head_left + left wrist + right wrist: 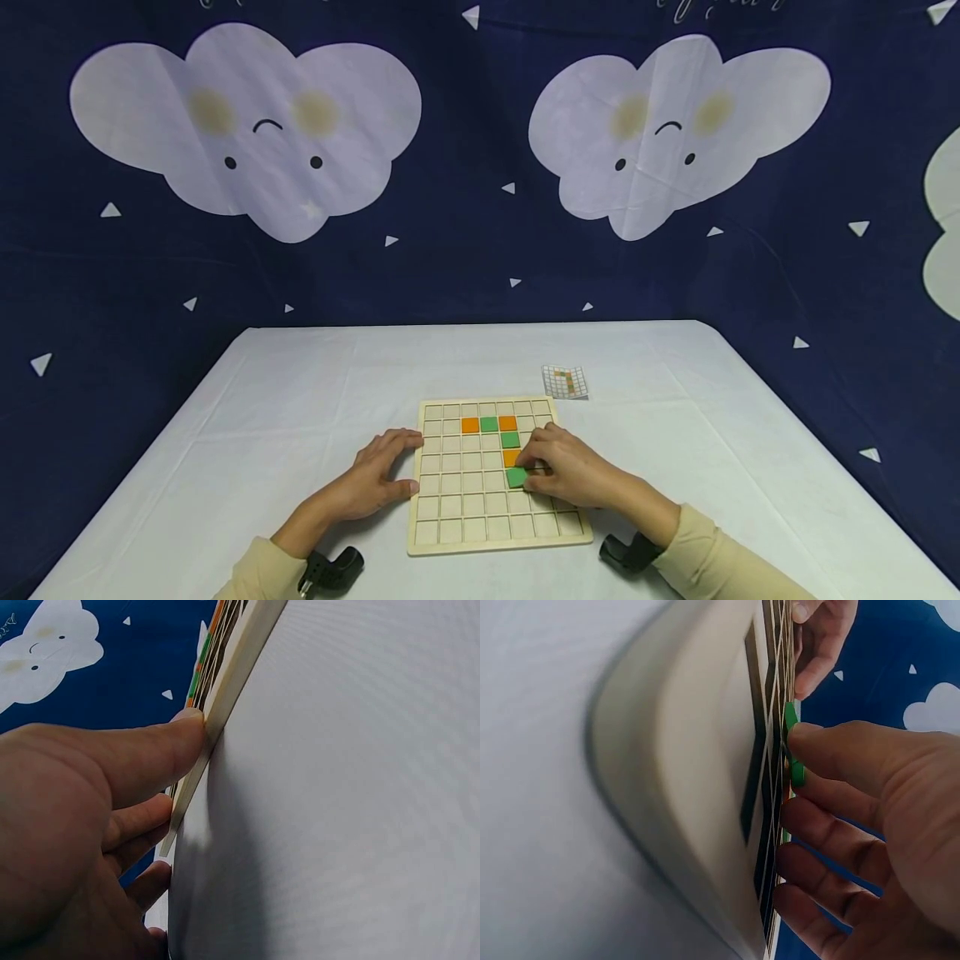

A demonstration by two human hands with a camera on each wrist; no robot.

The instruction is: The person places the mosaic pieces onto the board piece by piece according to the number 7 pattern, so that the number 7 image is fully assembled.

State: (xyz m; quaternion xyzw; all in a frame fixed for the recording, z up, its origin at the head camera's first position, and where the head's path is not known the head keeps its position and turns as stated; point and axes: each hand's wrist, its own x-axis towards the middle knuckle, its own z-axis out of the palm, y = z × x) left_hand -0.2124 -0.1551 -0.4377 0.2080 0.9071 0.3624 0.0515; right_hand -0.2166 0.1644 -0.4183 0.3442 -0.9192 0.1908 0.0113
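Note:
A wooden grid board (498, 547) lies on the white table. My left hand (371, 479) rests against its left edge, thumb and fingertips touching the rim with the fingers fairly straight. Over the board's right half, my right hand (576, 471) pinches a green square tile (516, 477) between thumb and index finger; in the right wrist view this green tile (793, 742) is tilted on the grid. Above it in the same column are an orange tile (511, 457), a green tile (510, 439) and a corner orange tile (507, 423). Leftward from that corner come a green tile (489, 424) and an orange tile (470, 426).
A small printed card (566, 382) with a coloured grid pattern lies just beyond the board's far right corner. Black wrist devices (628, 553) sit by both wrists. A dark blue cloth with clouds (247, 125) hangs behind the table (187, 500).

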